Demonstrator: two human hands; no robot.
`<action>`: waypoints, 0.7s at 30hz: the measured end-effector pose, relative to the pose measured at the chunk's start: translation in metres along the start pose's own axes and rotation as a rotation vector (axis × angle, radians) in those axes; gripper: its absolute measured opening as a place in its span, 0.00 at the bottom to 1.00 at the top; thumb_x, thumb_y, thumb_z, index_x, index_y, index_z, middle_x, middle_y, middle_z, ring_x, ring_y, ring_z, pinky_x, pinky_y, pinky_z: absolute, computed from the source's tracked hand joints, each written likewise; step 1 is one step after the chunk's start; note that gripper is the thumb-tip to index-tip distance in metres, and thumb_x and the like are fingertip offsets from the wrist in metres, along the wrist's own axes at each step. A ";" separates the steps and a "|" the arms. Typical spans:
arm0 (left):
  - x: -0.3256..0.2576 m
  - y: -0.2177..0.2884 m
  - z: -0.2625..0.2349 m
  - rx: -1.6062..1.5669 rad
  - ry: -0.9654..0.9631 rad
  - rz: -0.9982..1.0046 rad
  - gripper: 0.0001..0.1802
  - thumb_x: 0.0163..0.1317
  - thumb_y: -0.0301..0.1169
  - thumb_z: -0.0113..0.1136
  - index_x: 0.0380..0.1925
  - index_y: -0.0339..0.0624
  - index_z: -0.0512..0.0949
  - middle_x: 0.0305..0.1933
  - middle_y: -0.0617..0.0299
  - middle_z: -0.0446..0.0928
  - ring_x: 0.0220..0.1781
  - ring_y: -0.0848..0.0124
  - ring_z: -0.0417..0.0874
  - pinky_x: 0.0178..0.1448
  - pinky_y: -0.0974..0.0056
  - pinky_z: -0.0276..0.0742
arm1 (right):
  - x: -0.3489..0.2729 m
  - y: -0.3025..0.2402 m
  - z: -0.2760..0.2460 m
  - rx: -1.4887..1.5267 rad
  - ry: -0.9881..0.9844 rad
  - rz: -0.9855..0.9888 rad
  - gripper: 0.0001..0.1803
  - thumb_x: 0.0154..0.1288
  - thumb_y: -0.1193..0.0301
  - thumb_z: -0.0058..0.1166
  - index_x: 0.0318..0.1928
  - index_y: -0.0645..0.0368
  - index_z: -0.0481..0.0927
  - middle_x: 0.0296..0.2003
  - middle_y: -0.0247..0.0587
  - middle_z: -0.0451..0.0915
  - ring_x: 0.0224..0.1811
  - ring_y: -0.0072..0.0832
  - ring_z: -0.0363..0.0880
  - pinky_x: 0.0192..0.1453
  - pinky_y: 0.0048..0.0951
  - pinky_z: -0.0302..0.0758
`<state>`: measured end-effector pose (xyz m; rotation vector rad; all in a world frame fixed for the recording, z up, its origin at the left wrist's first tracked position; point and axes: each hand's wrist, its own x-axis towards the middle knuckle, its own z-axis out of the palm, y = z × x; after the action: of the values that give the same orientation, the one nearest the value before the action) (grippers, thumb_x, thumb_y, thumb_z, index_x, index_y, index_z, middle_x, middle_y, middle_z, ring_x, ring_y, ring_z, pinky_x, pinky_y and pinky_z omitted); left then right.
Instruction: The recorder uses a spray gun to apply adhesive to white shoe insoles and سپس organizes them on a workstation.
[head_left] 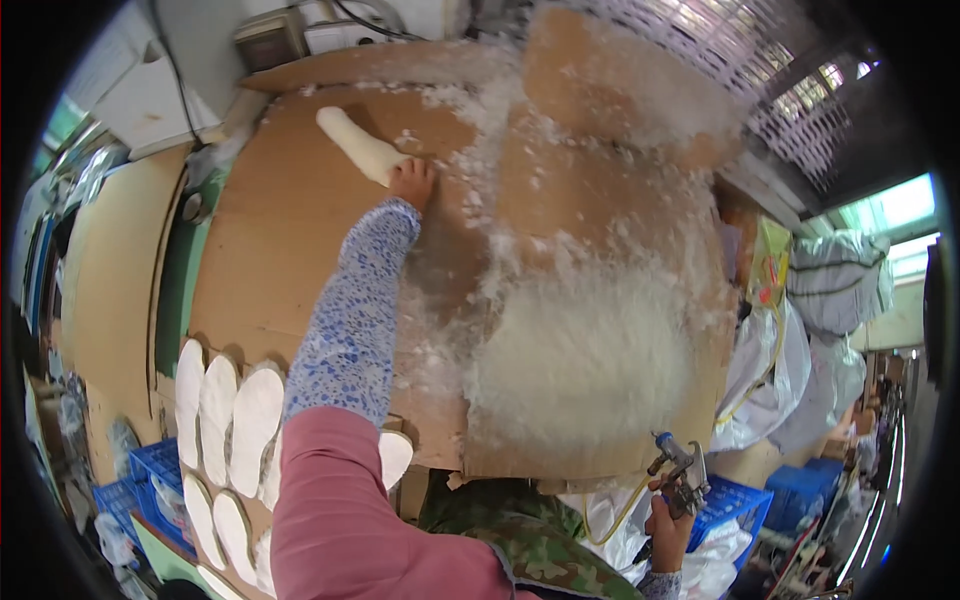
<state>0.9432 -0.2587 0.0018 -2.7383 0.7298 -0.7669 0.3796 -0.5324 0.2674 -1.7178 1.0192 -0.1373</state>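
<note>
My left hand (411, 183) reaches far across a brown cardboard sheet (290, 230) and grips one end of a cream shoe insole (357, 147) that lies flat on it. The arm wears a blue patterned sleeve cover over a pink sleeve. My right hand (668, 530) is low at the right, closed around the handle of a metal spray gun (683, 473) with a yellowish hose trailing below it. The gun points up toward the cardboard. A thick crust of white dried spray (585, 350) covers the right half of the cardboard.
Several white insoles (232, 420) lie overlapped in rows at the cardboard's lower left. Blue plastic crates stand at the lower left (150, 480) and lower right (800, 490). Large white sacks (790, 380) stand at the right. A wire grille (740, 50) is at the upper right.
</note>
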 end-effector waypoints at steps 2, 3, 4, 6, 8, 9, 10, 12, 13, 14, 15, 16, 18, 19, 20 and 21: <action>0.022 0.003 -0.002 0.009 -0.202 0.083 0.20 0.58 0.34 0.49 0.52 0.49 0.71 0.53 0.54 0.70 0.49 0.56 0.74 0.42 0.51 0.76 | -0.002 0.001 0.005 0.039 0.039 0.045 0.20 0.60 0.80 0.47 0.54 0.61 0.69 0.41 0.38 0.78 0.14 0.11 0.61 0.15 0.15 0.57; 0.023 -0.011 -0.003 -0.027 -0.141 0.065 0.19 0.58 0.35 0.49 0.51 0.53 0.72 0.51 0.54 0.70 0.47 0.57 0.75 0.39 0.52 0.77 | 0.000 0.003 0.003 0.050 0.042 0.045 0.20 0.60 0.80 0.47 0.54 0.61 0.69 0.41 0.38 0.78 0.14 0.11 0.61 0.15 0.15 0.57; 0.024 -0.029 -0.004 -0.057 -0.078 0.046 0.19 0.58 0.35 0.50 0.51 0.57 0.72 0.49 0.55 0.70 0.45 0.57 0.76 0.35 0.53 0.78 | 0.004 0.007 0.000 0.054 0.038 0.030 0.20 0.60 0.80 0.47 0.54 0.61 0.68 0.41 0.38 0.78 0.14 0.11 0.61 0.15 0.15 0.57; 0.038 -0.067 -0.028 -0.062 -0.039 -0.130 0.13 0.58 0.35 0.51 0.43 0.57 0.76 0.46 0.60 0.72 0.44 0.59 0.78 0.36 0.55 0.78 | 0.009 0.010 -0.006 0.061 0.036 0.037 0.21 0.59 0.81 0.47 0.55 0.62 0.68 0.42 0.39 0.77 0.14 0.11 0.61 0.15 0.15 0.56; 0.062 -0.087 -0.093 -0.387 -0.034 -0.255 0.12 0.58 0.34 0.51 0.43 0.56 0.76 0.44 0.59 0.75 0.44 0.61 0.79 0.39 0.56 0.77 | 0.013 0.011 -0.013 0.088 0.041 0.045 0.22 0.59 0.81 0.47 0.55 0.62 0.68 0.42 0.39 0.77 0.14 0.11 0.60 0.14 0.15 0.56; 0.069 -0.103 -0.126 -0.357 -0.028 -0.251 0.12 0.58 0.34 0.51 0.43 0.56 0.76 0.44 0.59 0.75 0.44 0.61 0.79 0.39 0.56 0.77 | 0.017 0.011 -0.017 0.101 0.011 0.028 0.22 0.58 0.81 0.48 0.55 0.62 0.67 0.42 0.39 0.77 0.14 0.11 0.60 0.14 0.15 0.56; 0.075 -0.116 -0.156 -0.536 -0.022 -0.285 0.13 0.59 0.32 0.50 0.44 0.56 0.76 0.44 0.57 0.76 0.44 0.60 0.79 0.42 0.56 0.76 | 0.021 0.008 -0.019 0.160 -0.001 0.006 0.21 0.58 0.81 0.48 0.54 0.62 0.68 0.42 0.38 0.78 0.14 0.11 0.60 0.15 0.15 0.56; 0.085 -0.119 -0.218 -1.126 -0.156 -0.427 0.20 0.59 0.25 0.45 0.50 0.56 0.74 0.46 0.51 0.78 0.48 0.55 0.77 0.57 0.53 0.70 | 0.029 0.016 -0.028 0.173 -0.043 -0.021 0.21 0.59 0.80 0.49 0.54 0.60 0.68 0.41 0.36 0.78 0.15 0.10 0.61 0.16 0.14 0.55; 0.086 -0.101 -0.240 -1.102 -0.155 -0.417 0.20 0.59 0.25 0.45 0.50 0.56 0.74 0.46 0.51 0.78 0.48 0.55 0.77 0.57 0.53 0.70 | 0.033 0.018 -0.036 0.161 -0.065 -0.047 0.20 0.59 0.78 0.50 0.53 0.59 0.68 0.41 0.35 0.78 0.17 0.09 0.61 0.16 0.14 0.55; 0.082 -0.082 -0.260 -0.703 -0.202 -0.162 0.21 0.59 0.25 0.45 0.52 0.56 0.73 0.48 0.50 0.77 0.49 0.57 0.78 0.57 0.55 0.71 | 0.035 0.018 -0.041 0.156 -0.088 0.005 0.16 0.59 0.78 0.51 0.50 0.60 0.72 0.39 0.34 0.77 0.17 0.10 0.62 0.16 0.15 0.55; 0.074 -0.073 -0.280 -0.298 -0.247 0.088 0.23 0.59 0.24 0.45 0.55 0.56 0.72 0.49 0.49 0.76 0.50 0.59 0.78 0.57 0.57 0.72 | 0.032 0.020 -0.044 0.178 -0.105 0.018 0.16 0.59 0.78 0.51 0.50 0.60 0.72 0.39 0.34 0.77 0.17 0.10 0.62 0.16 0.15 0.55; 0.077 -0.066 -0.297 -0.457 -0.243 0.142 0.26 0.58 0.21 0.46 0.58 0.54 0.70 0.49 0.52 0.77 0.52 0.66 0.78 0.57 0.65 0.72 | 0.038 0.019 -0.052 0.168 -0.126 0.002 0.14 0.59 0.77 0.52 0.47 0.61 0.73 0.36 0.33 0.77 0.19 0.11 0.65 0.20 0.15 0.59; 0.087 -0.038 -0.342 -1.112 -0.310 0.037 0.27 0.58 0.19 0.46 0.58 0.52 0.70 0.50 0.54 0.77 0.51 0.68 0.78 0.56 0.67 0.72 | 0.054 0.027 -0.066 0.177 -0.123 -0.001 0.12 0.59 0.77 0.53 0.45 0.62 0.75 0.34 0.31 0.77 0.22 0.12 0.68 0.23 0.16 0.63; 0.077 -0.030 -0.369 -1.765 -0.369 -0.126 0.27 0.58 0.18 0.46 0.58 0.51 0.69 0.50 0.57 0.77 0.51 0.71 0.77 0.55 0.70 0.71 | 0.061 0.043 -0.074 0.155 -0.124 -0.108 0.12 0.59 0.78 0.52 0.45 0.63 0.75 0.32 0.30 0.77 0.24 0.13 0.70 0.28 0.17 0.65; 0.072 -0.027 -0.353 -1.574 -0.644 -0.132 0.26 0.59 0.16 0.44 0.56 0.49 0.71 0.50 0.60 0.77 0.51 0.71 0.77 0.57 0.70 0.70 | 0.062 0.053 -0.082 0.132 -0.121 -0.215 0.12 0.59 0.78 0.52 0.45 0.63 0.76 0.31 0.29 0.77 0.27 0.15 0.71 0.32 0.18 0.68; 0.068 -0.006 -0.362 -1.575 -0.650 -0.129 0.26 0.59 0.16 0.44 0.56 0.49 0.71 0.50 0.60 0.77 0.51 0.71 0.77 0.57 0.70 0.70 | 0.063 0.056 -0.094 0.132 -0.117 -0.210 0.12 0.59 0.78 0.52 0.45 0.63 0.76 0.31 0.29 0.77 0.27 0.15 0.71 0.32 0.18 0.68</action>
<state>0.8035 -0.3111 0.3382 -3.8209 1.2960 1.2984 0.3368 -0.6469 0.2354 -1.6881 0.7272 -0.2312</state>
